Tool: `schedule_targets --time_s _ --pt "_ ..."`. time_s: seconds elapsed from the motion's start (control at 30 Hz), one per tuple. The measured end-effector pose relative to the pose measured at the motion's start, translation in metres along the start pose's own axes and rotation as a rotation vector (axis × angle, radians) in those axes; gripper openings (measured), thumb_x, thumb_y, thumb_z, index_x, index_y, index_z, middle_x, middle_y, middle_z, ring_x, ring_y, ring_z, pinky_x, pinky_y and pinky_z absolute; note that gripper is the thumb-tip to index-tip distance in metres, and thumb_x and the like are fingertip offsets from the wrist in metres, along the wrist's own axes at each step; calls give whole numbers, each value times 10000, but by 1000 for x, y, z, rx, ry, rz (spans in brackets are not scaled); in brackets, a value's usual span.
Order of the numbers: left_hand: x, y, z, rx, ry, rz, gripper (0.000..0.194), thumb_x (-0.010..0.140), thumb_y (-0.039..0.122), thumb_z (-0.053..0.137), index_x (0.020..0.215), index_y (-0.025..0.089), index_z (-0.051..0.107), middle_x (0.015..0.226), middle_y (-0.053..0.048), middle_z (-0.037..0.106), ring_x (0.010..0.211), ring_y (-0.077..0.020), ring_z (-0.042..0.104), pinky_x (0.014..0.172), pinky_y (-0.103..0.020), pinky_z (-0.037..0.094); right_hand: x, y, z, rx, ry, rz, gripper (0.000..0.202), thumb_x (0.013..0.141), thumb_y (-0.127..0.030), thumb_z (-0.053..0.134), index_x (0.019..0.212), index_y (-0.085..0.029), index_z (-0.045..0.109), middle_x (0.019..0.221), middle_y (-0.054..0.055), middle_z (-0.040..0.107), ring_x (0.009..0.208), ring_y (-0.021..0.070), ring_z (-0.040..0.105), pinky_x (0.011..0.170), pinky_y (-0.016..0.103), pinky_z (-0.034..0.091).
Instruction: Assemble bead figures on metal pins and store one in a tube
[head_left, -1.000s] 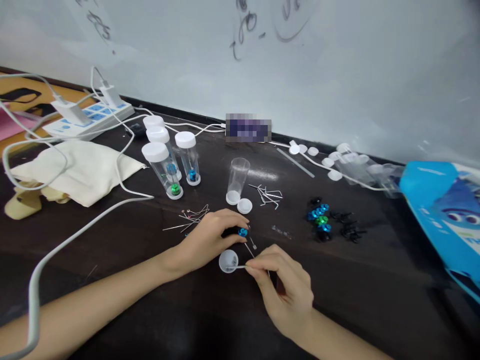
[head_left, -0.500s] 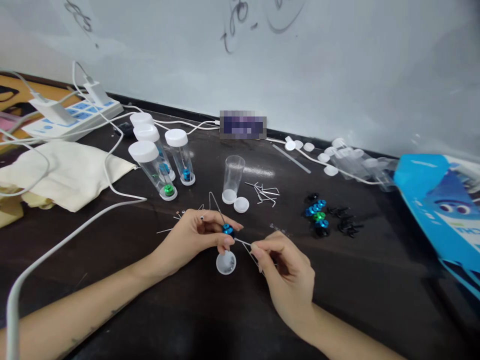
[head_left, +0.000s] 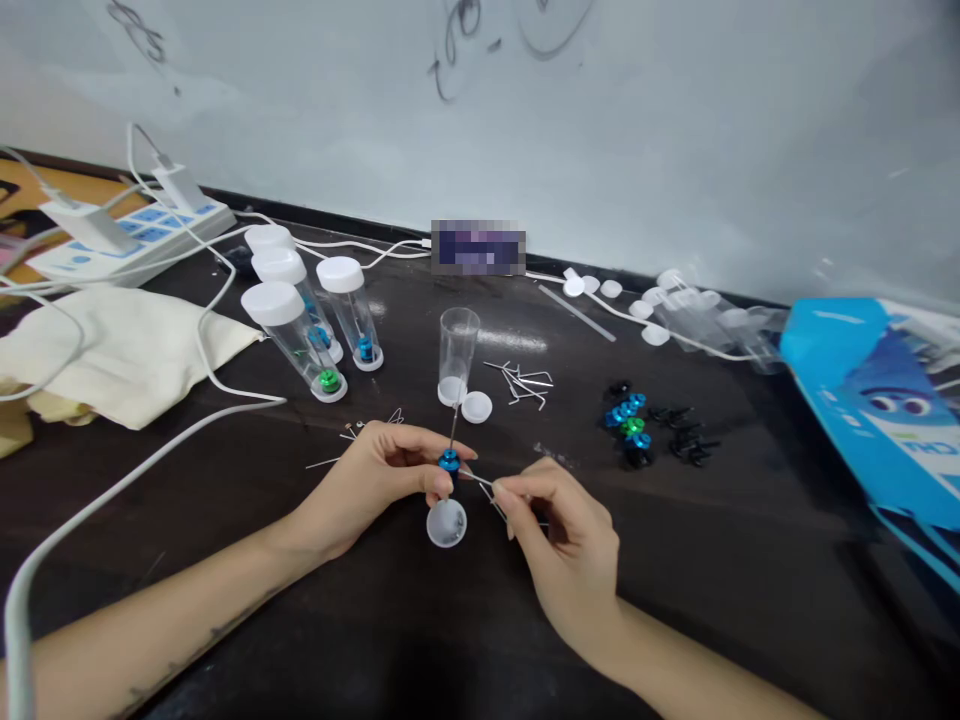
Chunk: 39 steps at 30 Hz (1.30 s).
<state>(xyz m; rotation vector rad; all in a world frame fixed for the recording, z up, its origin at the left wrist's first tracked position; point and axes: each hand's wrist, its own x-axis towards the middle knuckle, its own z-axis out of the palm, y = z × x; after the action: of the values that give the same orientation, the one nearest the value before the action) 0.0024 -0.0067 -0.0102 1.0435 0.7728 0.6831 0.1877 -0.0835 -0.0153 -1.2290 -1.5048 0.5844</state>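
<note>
My left hand (head_left: 397, 465) pinches a small blue metal fitting (head_left: 449, 462), and a thin metal wire (head_left: 454, 425) stands up from its top. My right hand (head_left: 562, 525) is closed on a thin hex key (head_left: 480, 479); its tip reaches the side of the blue fitting, though my fingers partly hide the contact. Just below the fitting, a small white cap (head_left: 446, 524) holds tiny dark bits. Behind my hands a clear tube (head_left: 458, 345) stands upright in a white cap, with another white cap (head_left: 476, 407) beside it. Several L-shaped hex keys (head_left: 525, 383) lie to its right.
Several capped tubes (head_left: 274, 304) with blue or green fittings stand at left, near a cream cloth (head_left: 120, 350) and a power strip (head_left: 142, 240). Blue, green and black fittings (head_left: 634, 425) lie at right, before a blue bag (head_left: 847, 380). A white cable (head_left: 112, 490) crosses the left side.
The wire in the blue fitting has turned from leaning left, its bent end showing, to nearly upright. Both hands stay close together, and the whole view has shifted slightly.
</note>
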Motion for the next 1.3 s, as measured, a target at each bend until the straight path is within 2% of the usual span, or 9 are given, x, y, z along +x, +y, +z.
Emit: schedule_targets --time_s 0.13,0.57,0.77,1.0,1.1,1.3 --pt "-1 1 2 22 8 16 135 690 123 800 817 166 783 846 -33 749 558 -61 584 576 -166 505 0 -1 0 5 -5 2 131 894 -104 601 818 -197 651 645 -33 509 581 114 486 540 256 381" --pt "-2 3 3 102 27 24 148 678 144 809 817 168 766 745 -17 715 539 -69 558 529 -169 478 0 -1 0 -5 -29 20 150 899 -117 588 790 -201 648 637 -30 502 589 127 482 551 270 379" --pt "-2 3 4 126 58 20 125 654 156 819 755 147 745 798 -42 732 505 -76 552 474 -182 475 0 -1 0 -10 -33 19 156 903 -117 580 789 -200 647 633 -27 500 581 130 476 540 272 367" --pt "-3 6 6 143 31 121 98 714 121 766 801 166 760 586 11 677 504 -89 587 540 -184 518 0 0 -1 -27 -31 8 151 901 -109 582 806 -205 648 635 -31 502 580 128 481 557 280 376" --pt "-3 8 5 162 21 141 83 764 118 723 820 160 767 631 -7 702 521 -94 608 558 -188 531 0 1 -1 -35 -30 -19 152 905 -113 577 806 -206 647 632 -29 500 576 131 483 549 281 379" --pt "-3 9 3 207 13 172 65 767 115 727 812 147 762 781 -44 735 534 -88 602 566 -196 528 -1 1 -3 -76 -60 -83 151 904 -90 566 855 -207 648 652 -21 512 587 133 496 553 284 400"
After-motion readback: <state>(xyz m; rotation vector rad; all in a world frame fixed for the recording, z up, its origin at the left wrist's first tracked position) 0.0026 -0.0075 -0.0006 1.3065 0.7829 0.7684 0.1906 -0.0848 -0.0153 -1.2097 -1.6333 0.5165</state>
